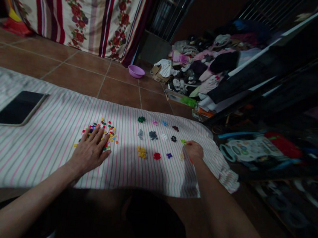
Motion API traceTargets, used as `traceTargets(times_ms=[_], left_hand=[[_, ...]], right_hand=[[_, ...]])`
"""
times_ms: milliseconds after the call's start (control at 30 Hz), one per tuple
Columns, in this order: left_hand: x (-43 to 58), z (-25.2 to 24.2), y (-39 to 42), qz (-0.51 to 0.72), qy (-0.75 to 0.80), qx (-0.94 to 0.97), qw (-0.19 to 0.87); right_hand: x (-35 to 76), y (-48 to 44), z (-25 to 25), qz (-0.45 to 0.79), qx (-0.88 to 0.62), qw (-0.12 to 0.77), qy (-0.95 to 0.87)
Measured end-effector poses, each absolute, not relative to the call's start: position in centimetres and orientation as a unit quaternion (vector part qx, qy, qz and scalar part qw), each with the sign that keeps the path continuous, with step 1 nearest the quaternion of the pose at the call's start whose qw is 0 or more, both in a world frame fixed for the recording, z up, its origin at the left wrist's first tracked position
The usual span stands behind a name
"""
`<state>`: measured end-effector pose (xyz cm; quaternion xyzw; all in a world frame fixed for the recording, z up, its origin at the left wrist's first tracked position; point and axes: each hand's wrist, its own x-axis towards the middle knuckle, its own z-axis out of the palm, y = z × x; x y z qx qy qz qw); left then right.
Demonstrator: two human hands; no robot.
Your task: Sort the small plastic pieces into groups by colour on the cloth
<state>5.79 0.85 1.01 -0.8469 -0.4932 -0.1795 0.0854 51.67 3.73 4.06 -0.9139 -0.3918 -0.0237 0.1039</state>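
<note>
My left hand [92, 148] lies flat, fingers spread, on a pile of small mixed-colour pieces [111, 132]. To the right, small single-colour heaps stand in rows: dark green [141, 119], pink [154, 122], blue [164, 123], brown [175, 128], grey [140, 134], dark grey [153, 135], white [164, 137], black [173, 138], yellow [142, 152], red [157, 156], purple [169, 155] and beige [181, 156]. My right hand [194, 150] has its fingers pinched together at the light green heap [183, 141]; whatever they hold is too small to make out.
A striped cloth [53, 149] lies under everything, with a dark tablet [19, 108] at its left. Beyond it are a purple basin [136, 71] on the tiled floor, a floral curtain [93, 13] and heaped clothes [201, 64]. A toy-like board [246, 149] is at the right.
</note>
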Motion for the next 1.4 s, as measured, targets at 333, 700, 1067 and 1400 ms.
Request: traceTargets(times_ms=[333, 700, 1067, 1400], left_hand=[[5.7, 1.3, 0.7, -0.184, -0.493, -0.848, 0.068], [5.3, 1.6, 0.2, -0.189, -0.505, -0.841, 0.048], [4.5, 1.8, 0.1, -0.191, -0.517, -0.833, 0.049], [3.1, 1.5, -0.1, -0.186, -0.524, -0.83, 0.041]], right_hand=[[51.6, 4.1, 4.5, -0.034, -0.903, 0.116, -0.412], [45.4, 5.8, 7.0, -0.064, -0.828, 0.173, -0.529], [31.3, 8.0, 6.2, 0.091, -0.636, 0.24, -0.728], [22.6, 9.8, 5.2, 0.121, -0.594, 0.181, -0.774]])
